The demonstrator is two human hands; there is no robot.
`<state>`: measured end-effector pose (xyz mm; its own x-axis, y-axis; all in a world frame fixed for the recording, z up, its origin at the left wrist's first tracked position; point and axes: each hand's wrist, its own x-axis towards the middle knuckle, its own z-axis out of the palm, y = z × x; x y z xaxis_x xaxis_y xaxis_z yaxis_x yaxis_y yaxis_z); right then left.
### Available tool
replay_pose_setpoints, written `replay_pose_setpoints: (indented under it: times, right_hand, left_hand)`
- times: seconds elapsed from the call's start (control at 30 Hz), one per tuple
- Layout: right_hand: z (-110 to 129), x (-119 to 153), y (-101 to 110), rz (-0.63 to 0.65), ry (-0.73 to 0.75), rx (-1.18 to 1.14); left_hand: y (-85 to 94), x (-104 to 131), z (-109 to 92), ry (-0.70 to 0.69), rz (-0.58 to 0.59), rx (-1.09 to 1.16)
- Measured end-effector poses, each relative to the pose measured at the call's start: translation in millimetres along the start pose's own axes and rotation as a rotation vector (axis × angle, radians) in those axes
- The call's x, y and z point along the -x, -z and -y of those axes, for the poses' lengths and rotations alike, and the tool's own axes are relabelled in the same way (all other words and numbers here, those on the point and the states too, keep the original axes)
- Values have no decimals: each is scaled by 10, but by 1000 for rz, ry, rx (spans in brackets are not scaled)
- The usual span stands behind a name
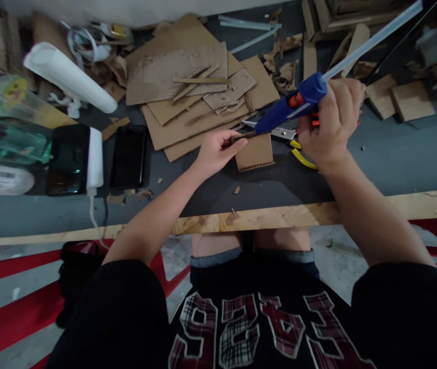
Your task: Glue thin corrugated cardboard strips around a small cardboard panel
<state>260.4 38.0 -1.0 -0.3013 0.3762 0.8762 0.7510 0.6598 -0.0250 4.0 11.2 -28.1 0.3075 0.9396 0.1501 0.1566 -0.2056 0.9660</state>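
Observation:
My right hand grips a blue hot glue gun, and a long clear glue stick juts out of its back end. The gun's tip points down and left at the upper edge of a small cardboard piece; whether it touches is hard to see. Between thumb and fingers, my left hand pinches the left upper corner of that piece. Scissors with metal blades lie just behind, partly hidden by the gun. Their yellow-lined handle shows below my right hand.
Stacked cardboard sheets with loose strips lie behind my hands. To the left are a black phone, a dark device with a white cabled block, bottles and a white roll. Cardboard squares lie right. Glue sticks rest at the back.

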Motion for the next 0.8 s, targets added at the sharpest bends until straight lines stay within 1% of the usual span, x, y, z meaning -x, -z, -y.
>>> replay_pose_setpoints:
  times: [0.1,0.13,0.3,0.5,0.67,0.73,0.8]
  right_hand:
    - [-7,13,-7,19,-66,-56]
    - [-7,12,-8,14,-55,-42]
    - [-13,-16,-2,-54,98,43]
    - [-41,-21,34,-10,128,35]
    - [-74,-23,71,-79,181,66]
    - [-108,-5,71,-56,140,62]
    - [-151,25,62,23,37,31]
  left_hand:
    - [0,1,-6,9,1,-15]
    - [-1,2,-8,10,-2,-16]
    - [-8,1,-6,16,-10,7]
    - [-4,-4,0,26,-30,-20]
    - [1,1,-16,31,-23,-3]
    - [2,1,-17,29,-21,8]
    - [2,1,-13,25,-20,7]
